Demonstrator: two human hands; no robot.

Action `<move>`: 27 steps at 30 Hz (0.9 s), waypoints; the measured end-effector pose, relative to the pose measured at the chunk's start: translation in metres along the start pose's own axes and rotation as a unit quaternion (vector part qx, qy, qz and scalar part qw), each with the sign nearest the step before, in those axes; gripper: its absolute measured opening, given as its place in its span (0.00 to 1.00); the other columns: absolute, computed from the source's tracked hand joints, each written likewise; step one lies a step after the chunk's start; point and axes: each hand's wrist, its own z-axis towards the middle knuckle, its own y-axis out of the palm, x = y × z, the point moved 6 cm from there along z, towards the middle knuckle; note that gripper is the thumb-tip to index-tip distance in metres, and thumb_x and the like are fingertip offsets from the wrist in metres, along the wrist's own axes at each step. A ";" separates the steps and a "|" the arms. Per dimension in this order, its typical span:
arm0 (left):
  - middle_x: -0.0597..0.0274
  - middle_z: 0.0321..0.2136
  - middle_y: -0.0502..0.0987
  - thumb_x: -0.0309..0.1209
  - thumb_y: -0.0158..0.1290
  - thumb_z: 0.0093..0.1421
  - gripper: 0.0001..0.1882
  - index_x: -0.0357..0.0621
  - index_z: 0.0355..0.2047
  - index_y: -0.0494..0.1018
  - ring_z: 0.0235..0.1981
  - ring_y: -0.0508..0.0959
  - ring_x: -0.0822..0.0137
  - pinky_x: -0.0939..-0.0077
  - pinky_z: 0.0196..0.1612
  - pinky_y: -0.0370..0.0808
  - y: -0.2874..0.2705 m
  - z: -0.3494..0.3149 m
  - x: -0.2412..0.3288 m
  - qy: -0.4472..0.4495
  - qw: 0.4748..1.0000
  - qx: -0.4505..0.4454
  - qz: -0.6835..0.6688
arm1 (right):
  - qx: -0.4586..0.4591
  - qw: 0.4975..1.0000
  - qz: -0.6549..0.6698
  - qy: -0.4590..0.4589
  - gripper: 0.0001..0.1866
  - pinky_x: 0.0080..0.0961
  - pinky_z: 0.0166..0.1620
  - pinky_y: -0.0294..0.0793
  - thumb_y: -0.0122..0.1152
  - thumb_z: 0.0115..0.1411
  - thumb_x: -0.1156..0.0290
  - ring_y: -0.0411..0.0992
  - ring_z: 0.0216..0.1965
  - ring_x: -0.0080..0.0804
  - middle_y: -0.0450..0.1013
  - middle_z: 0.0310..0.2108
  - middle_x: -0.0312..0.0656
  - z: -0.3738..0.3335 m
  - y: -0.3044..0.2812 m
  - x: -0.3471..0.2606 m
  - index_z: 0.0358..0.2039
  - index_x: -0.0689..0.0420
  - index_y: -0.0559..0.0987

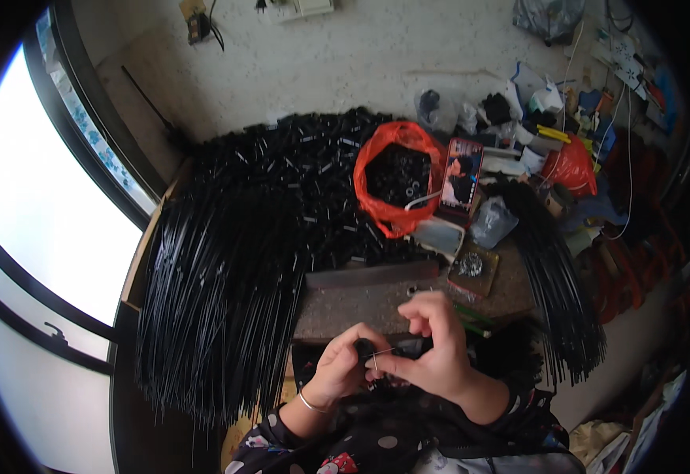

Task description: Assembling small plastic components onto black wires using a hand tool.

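Low in the middle, my two hands meet just in front of the bench edge. With fingers bent and pressed together, my left hand [339, 370] grips a small black part [364, 347]; its exact kind is too small and dark to tell. My right hand [437, 359] is beside it, with its fingers curled and its thumb reaching across to the part. Thin, light, pin-like lines [381, 353] cross between the two thumbs. What the right fingers hold, if anything, is hidden.
A big heap of black parts [305, 158] covers the bench's back; long thin black strips hang off its left [218, 316] and right [554, 292]. A red plastic bag [367, 209] of small black rings stands by a phone [461, 178]. Nearer lies a tray [487, 278] of shiny bits.
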 end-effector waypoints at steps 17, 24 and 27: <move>0.64 0.10 0.64 0.57 0.46 0.56 0.29 0.38 0.22 0.63 0.10 0.62 0.74 0.81 0.14 0.56 0.030 -0.010 0.065 0.245 0.943 0.025 0.221 | -0.063 0.957 -0.067 -0.277 0.12 0.26 0.24 0.68 0.67 0.45 0.68 0.69 0.22 0.33 0.67 0.23 0.38 -0.025 -0.028 -0.031 0.23 0.57 0.72; 0.66 0.17 0.70 0.32 0.52 0.52 0.10 0.37 0.20 0.70 0.19 0.68 0.78 0.84 0.23 0.62 -0.001 -0.002 0.047 0.099 0.947 0.082 0.294 | -0.171 0.824 -0.533 0.086 0.27 0.47 0.49 0.60 0.63 0.44 0.71 0.58 0.49 0.53 0.59 0.47 0.51 -0.125 -0.044 0.143 0.48 0.51 0.70; 0.69 0.14 0.69 0.34 0.54 0.53 0.11 0.37 0.21 0.71 0.17 0.66 0.79 0.84 0.22 0.61 0.002 0.002 0.029 0.041 0.963 0.023 0.265 | -0.213 0.882 -0.351 0.230 0.16 0.36 0.42 0.68 0.57 0.47 0.78 0.64 0.40 0.39 0.60 0.42 0.45 -0.132 -0.029 0.156 0.40 0.55 0.72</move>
